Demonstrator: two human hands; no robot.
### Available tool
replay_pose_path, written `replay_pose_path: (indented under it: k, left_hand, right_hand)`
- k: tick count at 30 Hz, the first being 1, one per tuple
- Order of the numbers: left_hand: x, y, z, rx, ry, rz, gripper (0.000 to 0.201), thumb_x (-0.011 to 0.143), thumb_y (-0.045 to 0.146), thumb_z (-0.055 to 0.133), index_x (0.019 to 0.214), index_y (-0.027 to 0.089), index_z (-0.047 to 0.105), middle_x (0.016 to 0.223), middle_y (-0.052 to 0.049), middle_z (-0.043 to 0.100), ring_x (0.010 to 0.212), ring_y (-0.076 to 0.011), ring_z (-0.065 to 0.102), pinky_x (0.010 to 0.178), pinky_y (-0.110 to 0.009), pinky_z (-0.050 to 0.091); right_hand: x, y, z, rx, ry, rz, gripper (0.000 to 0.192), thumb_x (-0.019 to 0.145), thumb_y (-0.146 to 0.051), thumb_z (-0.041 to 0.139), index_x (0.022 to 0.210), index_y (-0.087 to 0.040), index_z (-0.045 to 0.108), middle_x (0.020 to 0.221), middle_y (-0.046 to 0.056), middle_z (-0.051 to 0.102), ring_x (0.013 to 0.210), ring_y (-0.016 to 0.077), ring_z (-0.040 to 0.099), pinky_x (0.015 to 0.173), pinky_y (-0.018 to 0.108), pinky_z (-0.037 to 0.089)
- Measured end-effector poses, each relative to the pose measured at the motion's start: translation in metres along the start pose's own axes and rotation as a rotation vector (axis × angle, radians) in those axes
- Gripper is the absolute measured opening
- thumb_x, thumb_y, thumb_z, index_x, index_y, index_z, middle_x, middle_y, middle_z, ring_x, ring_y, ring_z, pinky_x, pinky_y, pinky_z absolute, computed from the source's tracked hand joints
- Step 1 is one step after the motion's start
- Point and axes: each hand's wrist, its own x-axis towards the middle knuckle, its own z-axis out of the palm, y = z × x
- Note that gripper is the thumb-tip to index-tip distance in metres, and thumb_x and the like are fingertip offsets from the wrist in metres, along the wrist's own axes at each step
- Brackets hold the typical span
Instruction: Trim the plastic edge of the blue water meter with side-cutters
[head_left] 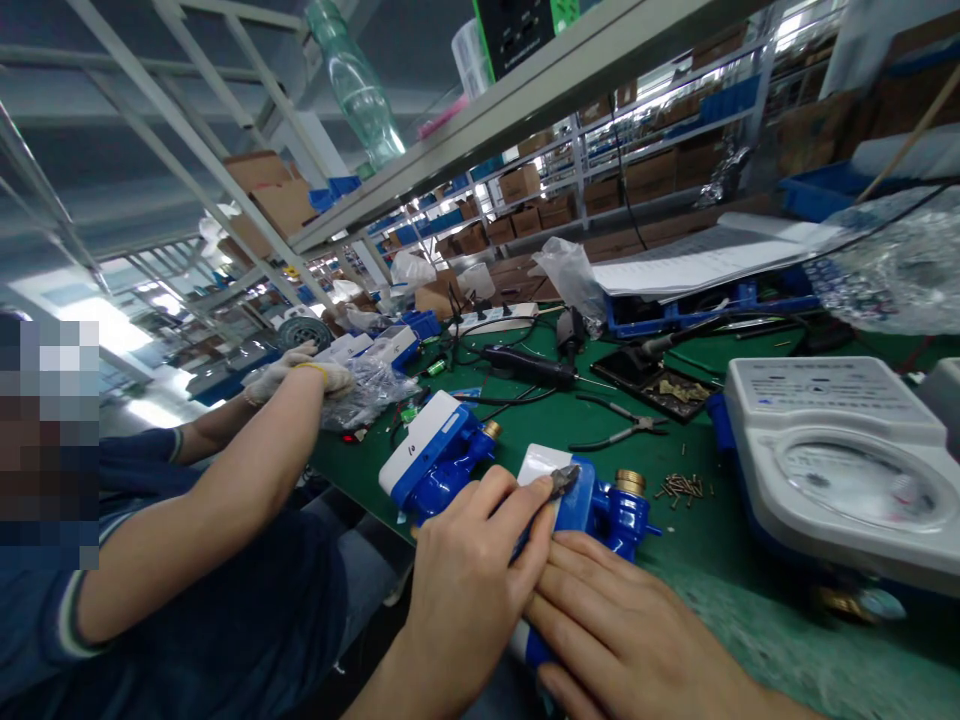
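Observation:
A blue water meter (600,505) with a white cover and a brass fitting lies on the green mat in front of me. My left hand (465,575) grips small cutters (562,481), whose dark tip touches the white cover. My right hand (626,630) lies over the near end of the meter and holds it down, hiding that part. A second blue and white meter (435,455) lies just to the left, touching neither hand.
A large white meter (840,455) sits at the right. Pliers (622,427), loose screws (682,487), a black hand tool (525,366) and a dark tray (660,385) lie behind. At the left, a co-worker's gloved hands (300,372) handle a plastic bag (371,390).

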Motion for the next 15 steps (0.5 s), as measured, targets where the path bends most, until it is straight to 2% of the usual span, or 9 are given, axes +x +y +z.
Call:
replay_pose_path:
  k: [6, 10, 12, 15]
  left_hand:
    - [-0.011, -0.007, 0.007, -0.185, 0.126, -0.115, 0.026, 0.092, 0.023, 0.051, 0.115, 0.034, 0.058, 0.100, 0.003, 0.060, 0.086, -0.0118, 0.060, 0.080, -0.026, 0.046]
    - [-0.012, -0.007, 0.010, -0.325, 0.148, -0.208, 0.023, 0.092, 0.024, 0.051, 0.111, 0.032, 0.060, 0.103, 0.002, 0.060, 0.093, -0.0125, 0.059, 0.086, -0.026, 0.045]
    - [-0.012, -0.005, 0.014, -0.384, 0.185, -0.251, 0.023, 0.092, 0.025, 0.050, 0.112, 0.031, 0.060, 0.104, 0.001, 0.060, 0.096, -0.0134, 0.059, 0.089, -0.027, 0.045]
    - [-0.012, 0.002, 0.019, -0.438, 0.256, -0.314, 0.024, 0.092, 0.023, 0.049, 0.113, 0.029, 0.060, 0.105, -0.001, 0.059, 0.099, -0.0144, 0.058, 0.092, -0.029, 0.044]
  right_hand:
    - [0.005, 0.002, -0.013, -0.018, -0.080, -0.031, 0.037, 0.092, -0.026, 0.048, 0.124, -0.011, 0.058, 0.127, 0.010, 0.060, 0.121, 0.0226, 0.053, 0.103, 0.037, 0.045]
    - [0.013, 0.005, -0.029, 0.102, -0.087, 0.012, 0.032, 0.093, -0.021, 0.046, 0.122, -0.020, 0.058, 0.122, 0.004, 0.063, 0.117, 0.0163, 0.056, 0.102, 0.030, 0.046]
    - [0.019, 0.012, -0.037, 0.136, -0.022, 0.087, 0.029, 0.094, -0.017, 0.044, 0.118, -0.021, 0.059, 0.116, 0.004, 0.065, 0.111, 0.0138, 0.058, 0.098, 0.027, 0.048]
    - [0.027, 0.031, -0.043, 0.025, 0.087, 0.273, 0.024, 0.095, -0.023, 0.044, 0.113, -0.022, 0.059, 0.111, 0.006, 0.061, 0.101, 0.0164, 0.061, 0.087, 0.029, 0.053]
